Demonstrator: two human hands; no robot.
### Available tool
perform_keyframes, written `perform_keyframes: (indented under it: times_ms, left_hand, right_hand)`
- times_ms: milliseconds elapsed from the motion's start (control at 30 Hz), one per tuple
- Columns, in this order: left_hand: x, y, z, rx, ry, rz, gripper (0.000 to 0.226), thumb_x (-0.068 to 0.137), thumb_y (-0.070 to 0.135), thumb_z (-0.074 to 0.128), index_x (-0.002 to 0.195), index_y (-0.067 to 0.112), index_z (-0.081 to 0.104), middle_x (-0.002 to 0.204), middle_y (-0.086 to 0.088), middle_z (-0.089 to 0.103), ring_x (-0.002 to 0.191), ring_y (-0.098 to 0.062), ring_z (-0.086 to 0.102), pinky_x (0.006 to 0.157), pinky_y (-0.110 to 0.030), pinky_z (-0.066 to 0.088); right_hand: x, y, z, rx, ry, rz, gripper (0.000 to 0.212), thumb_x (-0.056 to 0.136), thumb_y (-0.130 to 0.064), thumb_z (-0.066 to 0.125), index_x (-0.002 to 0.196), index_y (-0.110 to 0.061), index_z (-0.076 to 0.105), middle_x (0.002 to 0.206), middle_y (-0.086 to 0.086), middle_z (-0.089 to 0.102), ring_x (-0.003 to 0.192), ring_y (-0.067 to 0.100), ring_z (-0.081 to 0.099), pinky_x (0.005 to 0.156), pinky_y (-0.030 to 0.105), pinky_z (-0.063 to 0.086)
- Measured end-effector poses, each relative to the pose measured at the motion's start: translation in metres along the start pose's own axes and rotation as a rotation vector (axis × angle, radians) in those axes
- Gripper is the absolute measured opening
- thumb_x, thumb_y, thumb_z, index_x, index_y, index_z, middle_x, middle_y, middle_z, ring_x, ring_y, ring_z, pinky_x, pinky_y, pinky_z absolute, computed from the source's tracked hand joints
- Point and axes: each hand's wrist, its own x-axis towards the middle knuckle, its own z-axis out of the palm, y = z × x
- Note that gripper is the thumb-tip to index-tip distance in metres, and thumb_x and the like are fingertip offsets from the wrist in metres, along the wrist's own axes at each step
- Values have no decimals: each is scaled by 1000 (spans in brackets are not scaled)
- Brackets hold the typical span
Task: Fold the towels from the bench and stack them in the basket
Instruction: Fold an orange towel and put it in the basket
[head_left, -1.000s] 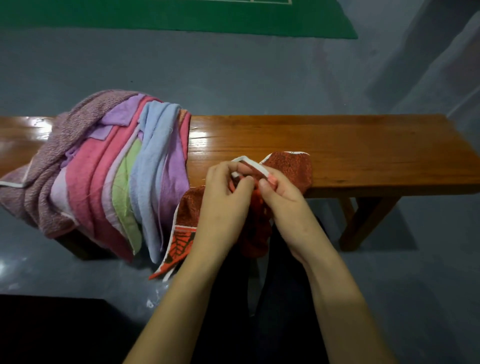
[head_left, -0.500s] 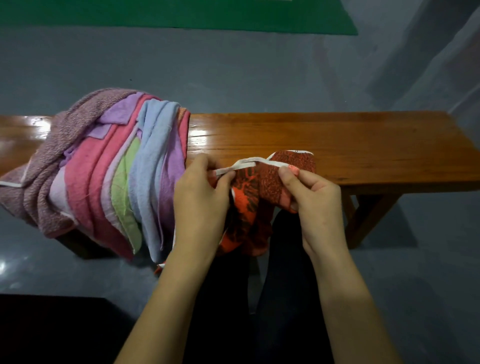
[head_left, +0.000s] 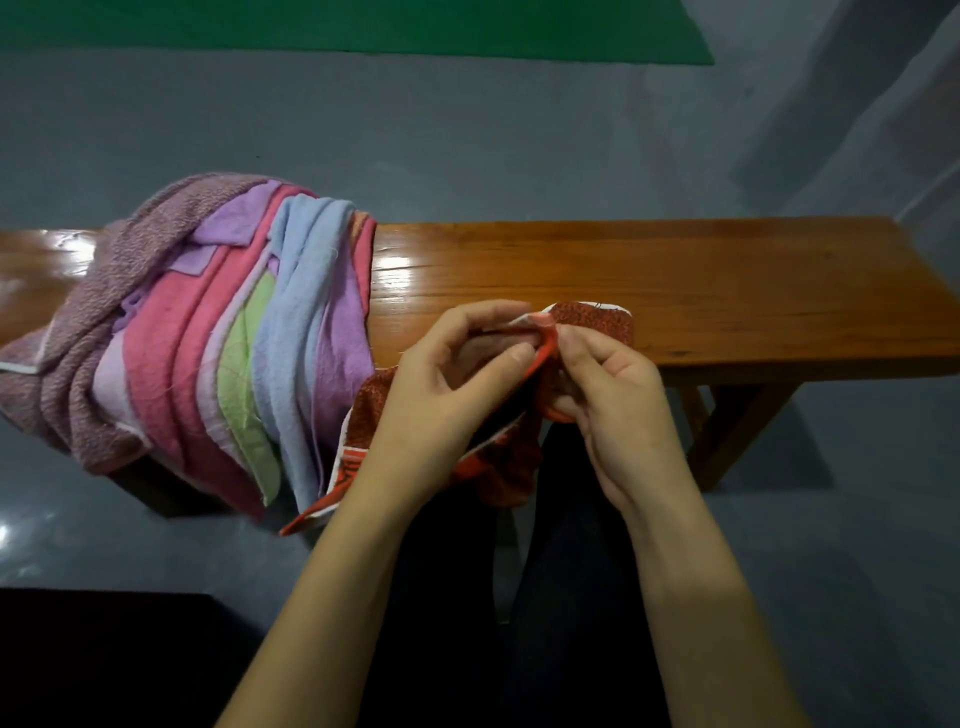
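With left hand (head_left: 441, 395) and right hand (head_left: 613, 395) each in a pinching grip on the red patterned towel (head_left: 597, 319) at the bench (head_left: 727, 291), we judge folding begun; next, align its edges.

The bench (head_left: 675, 275) runs off the left edge; towel pile (head_left: 208, 332) hides its middle.

A smooth grey floor (head_left: 519, 145) is seen across most of the view, with pale reflections of light at its lower left. A green mat (head_left: 363, 26) is laid flat on the floor at the top edge, cut off by the frame. A dark, near-black area (head_left: 104, 660) is seen at the lower left corner; its nature cannot be told. Dark trousers (head_left: 571, 597) are seen at bottom centre, covering the person's legs.
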Motion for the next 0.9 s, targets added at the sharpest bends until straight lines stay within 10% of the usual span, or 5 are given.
perform_keyframes:
  times_ms: [333, 900]
  left_hand:
    - [2, 1, 6, 657, 182, 199, 4, 84, 18, 65, 85, 14, 66, 80, 6, 66, 76, -7, 61, 73, -28, 50]
    - [3, -2, 11, 876, 113, 266, 8, 82, 21, 68, 81, 15, 63, 76, 6, 62, 73, -11, 57, 67, -24, 43]
  right_hand:
    - [-4, -1, 1, -92, 51, -58, 25, 98, -17, 49, 90, -13, 72, 82, 11, 69, 75, 18, 63, 69, 25, 52]
    - [0, 2, -8, -6, 79, 34, 14, 92, -12, 56, 86, -7, 68, 70, 2, 71, 63, 9, 65, 58, 18, 52]
